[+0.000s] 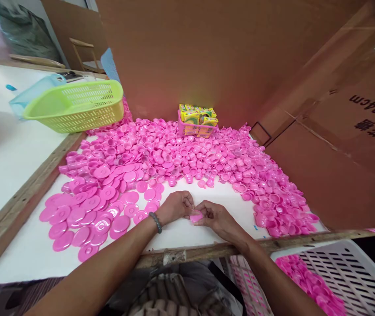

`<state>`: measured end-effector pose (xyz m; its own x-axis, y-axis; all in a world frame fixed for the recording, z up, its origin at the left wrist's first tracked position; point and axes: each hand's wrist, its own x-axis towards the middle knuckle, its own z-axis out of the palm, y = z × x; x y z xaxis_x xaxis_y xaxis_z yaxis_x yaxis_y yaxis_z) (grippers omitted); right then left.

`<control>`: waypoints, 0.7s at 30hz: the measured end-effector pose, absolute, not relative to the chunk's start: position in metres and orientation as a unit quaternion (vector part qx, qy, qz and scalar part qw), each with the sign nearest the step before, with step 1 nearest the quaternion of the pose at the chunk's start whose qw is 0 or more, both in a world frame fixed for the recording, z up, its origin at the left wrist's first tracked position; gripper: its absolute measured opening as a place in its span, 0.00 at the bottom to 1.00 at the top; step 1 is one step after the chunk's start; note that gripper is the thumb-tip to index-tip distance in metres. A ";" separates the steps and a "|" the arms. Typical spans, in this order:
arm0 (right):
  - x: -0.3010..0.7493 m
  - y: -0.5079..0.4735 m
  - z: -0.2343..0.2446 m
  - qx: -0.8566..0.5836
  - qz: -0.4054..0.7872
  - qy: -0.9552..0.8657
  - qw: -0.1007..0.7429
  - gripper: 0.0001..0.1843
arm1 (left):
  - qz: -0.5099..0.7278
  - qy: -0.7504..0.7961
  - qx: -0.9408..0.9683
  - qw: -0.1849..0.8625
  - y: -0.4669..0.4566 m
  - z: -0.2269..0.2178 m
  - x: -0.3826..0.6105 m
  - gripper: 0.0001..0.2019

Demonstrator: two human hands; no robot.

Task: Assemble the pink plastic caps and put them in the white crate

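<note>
My left hand (178, 205) and my right hand (216, 217) meet over the white table near its front edge. Between their fingertips is a small pink plastic piece (196, 216), pinched by both; fingers cover much of it, so its exact shape cannot be made out. Just left of my left hand lie flat round pink plastic saucers (102, 226), loose and overlapping. Beyond both hands spreads a wide heap of tiny pink toy cups (187, 156), which curves round to the right side.
A pink basket (198, 131) of yellow boxes stands behind the heap. At left, a green basket (78, 112) rests by the wooden divider (26, 197). Tall cardboard (207, 57) walls the back and right. Below the right edge is a white crate (355, 276) with pink pieces.
</note>
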<state>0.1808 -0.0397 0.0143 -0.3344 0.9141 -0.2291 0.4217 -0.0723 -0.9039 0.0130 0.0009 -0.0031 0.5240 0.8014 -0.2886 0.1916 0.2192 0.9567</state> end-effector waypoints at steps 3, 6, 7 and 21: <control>0.181 -0.049 0.028 -0.543 0.508 -0.623 0.243 0.14 | 0.213 0.428 0.652 0.588 -0.001 0.006 0.014 0.13; 0.209 -0.071 0.048 -0.624 0.393 -0.643 0.208 0.15 | 0.210 0.499 0.731 0.416 0.000 0.021 0.004 0.11; 0.226 -0.082 0.054 -0.657 0.335 -0.649 0.186 0.15 | 0.215 0.545 0.740 0.331 0.001 0.027 -0.002 0.11; 0.251 -0.073 0.052 -0.655 0.095 -0.712 0.235 0.13 | 0.070 0.583 0.799 0.131 -0.003 0.027 0.000 0.09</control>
